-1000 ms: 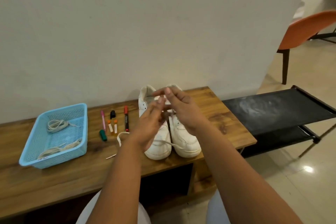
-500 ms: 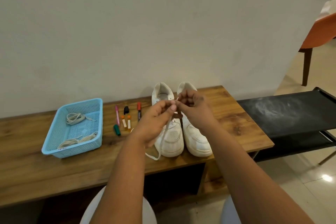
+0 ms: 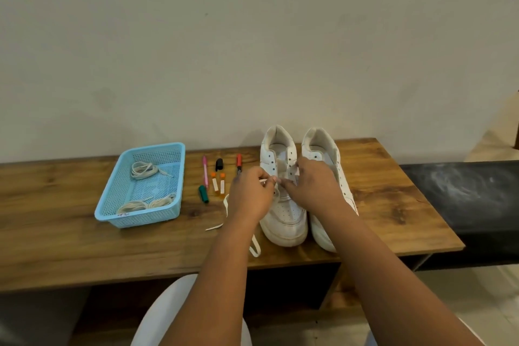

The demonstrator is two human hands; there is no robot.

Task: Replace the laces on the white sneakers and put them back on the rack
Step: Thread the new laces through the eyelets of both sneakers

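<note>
Two white sneakers stand side by side, toes toward me, on the wooden bench (image 3: 84, 244). The left sneaker (image 3: 285, 216) has a white lace (image 3: 254, 247) partly threaded low on its eyelets; loose lengths trail onto the bench at its left. My left hand (image 3: 251, 195) pinches the lace at the sneaker's left eyelet row. My right hand (image 3: 311, 184) rests over the tongue, fingers closed on the lace near the left hand. The right sneaker (image 3: 323, 149) is partly hidden by my right forearm.
A light blue basket (image 3: 112, 199) with coiled laces (image 3: 143, 170) sits at the left. Several markers and small tubes (image 3: 217, 184) lie between basket and sneakers. The black rack (image 3: 463, 194) stands at the right, next to the bench end. A wall runs close behind.
Both hands came down from above the sneakers onto the left sneaker's eyelets. The lace now lies lower, with slack on the bench. The camera view shifted left.
</note>
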